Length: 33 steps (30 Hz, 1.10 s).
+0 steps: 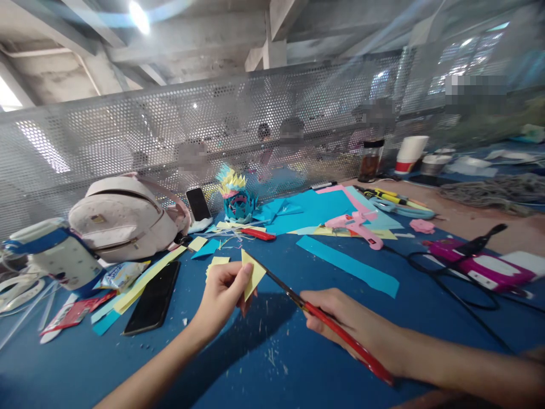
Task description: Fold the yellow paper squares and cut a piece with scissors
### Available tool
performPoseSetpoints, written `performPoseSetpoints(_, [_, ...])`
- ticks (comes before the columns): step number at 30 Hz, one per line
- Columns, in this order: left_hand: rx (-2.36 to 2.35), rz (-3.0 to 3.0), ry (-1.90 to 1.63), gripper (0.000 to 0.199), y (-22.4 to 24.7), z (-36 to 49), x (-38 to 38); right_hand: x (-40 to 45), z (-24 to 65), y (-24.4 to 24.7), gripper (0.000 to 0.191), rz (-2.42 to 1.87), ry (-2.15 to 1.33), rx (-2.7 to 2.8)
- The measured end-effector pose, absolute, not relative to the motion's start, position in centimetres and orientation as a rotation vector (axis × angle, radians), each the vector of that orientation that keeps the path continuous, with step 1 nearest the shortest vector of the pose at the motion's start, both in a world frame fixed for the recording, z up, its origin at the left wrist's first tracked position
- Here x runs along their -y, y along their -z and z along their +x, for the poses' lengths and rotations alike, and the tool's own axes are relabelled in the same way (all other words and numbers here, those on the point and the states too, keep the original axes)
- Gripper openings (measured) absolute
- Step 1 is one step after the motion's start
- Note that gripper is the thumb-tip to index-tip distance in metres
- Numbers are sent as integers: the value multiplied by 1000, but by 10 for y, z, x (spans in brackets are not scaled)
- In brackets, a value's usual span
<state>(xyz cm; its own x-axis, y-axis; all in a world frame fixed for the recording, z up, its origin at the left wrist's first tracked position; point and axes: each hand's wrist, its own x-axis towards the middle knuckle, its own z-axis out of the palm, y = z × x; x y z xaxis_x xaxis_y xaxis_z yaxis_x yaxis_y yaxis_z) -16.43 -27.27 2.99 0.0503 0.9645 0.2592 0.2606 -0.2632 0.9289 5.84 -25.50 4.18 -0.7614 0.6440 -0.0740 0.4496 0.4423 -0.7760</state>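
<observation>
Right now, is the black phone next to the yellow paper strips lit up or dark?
Dark. The black phone lies flat on the blue table, its screen black, with no glow or picture showing.

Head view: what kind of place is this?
Probably a shared craft workbench in an unfinished concrete building. The left hand holds yellow paper, the right hand red-handled scissors; a pink glue gun lies beyond.

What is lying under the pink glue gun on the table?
The pink glue gun rests on overlapping blue paper sheets and a yellow sheet. Whatever lies beneath those sheets is covered.
</observation>
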Motion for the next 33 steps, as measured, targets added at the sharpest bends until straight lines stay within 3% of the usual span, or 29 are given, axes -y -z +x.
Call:
performPoseSetpoints(13, [-1151, 1530, -1254, 49, -29, -164, 271, 253, 58, -28, 45, -942, -1202, 2432])
performPoseSetpoints(19, [-1146, 1519, -1224, 49, -30, -164, 271, 253, 59, -20, 44, -939, -1431, 2304])
performPoseSetpoints(26, [-1150, 1527, -1122, 51, -31, -161, 273, 251, 60, -18, 50, -704, -1173, 2403])
performPoseSetpoints(33, [-1114, 1485, -1099, 52, -29, -161, 274, 257, 53, -22, 53, -737, -1490, 2231])
